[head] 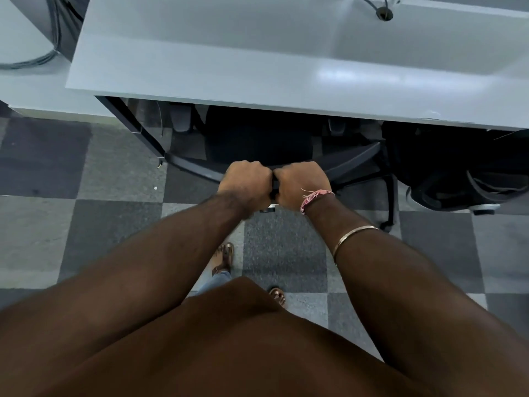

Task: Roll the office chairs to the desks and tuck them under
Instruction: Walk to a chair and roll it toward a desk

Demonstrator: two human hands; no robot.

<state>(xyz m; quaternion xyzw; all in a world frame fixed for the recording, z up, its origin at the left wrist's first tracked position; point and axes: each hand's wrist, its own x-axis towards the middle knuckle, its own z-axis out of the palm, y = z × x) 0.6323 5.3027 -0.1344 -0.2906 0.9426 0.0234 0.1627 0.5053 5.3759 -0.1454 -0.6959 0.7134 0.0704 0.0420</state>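
Note:
A black office chair [257, 138] stands in front of me with its seat and armrests under the white desk [229, 67]. Only the curved top of its backrest [352, 161] sticks out past the desk edge. My left hand [246, 181] and my right hand [300, 181] grip the middle of that top edge side by side, fingers curled over it. Most of the chair's base is hidden by the desk and my hands.
A second black chair [458, 167] sits under the same desk to the right. Another white desk [34, 90] with grey cables [37, 58] adjoins on the left. A black desk leg [137, 130] slants down at left. Checkered grey carpet [114, 213] lies below; my feet stand behind the chair.

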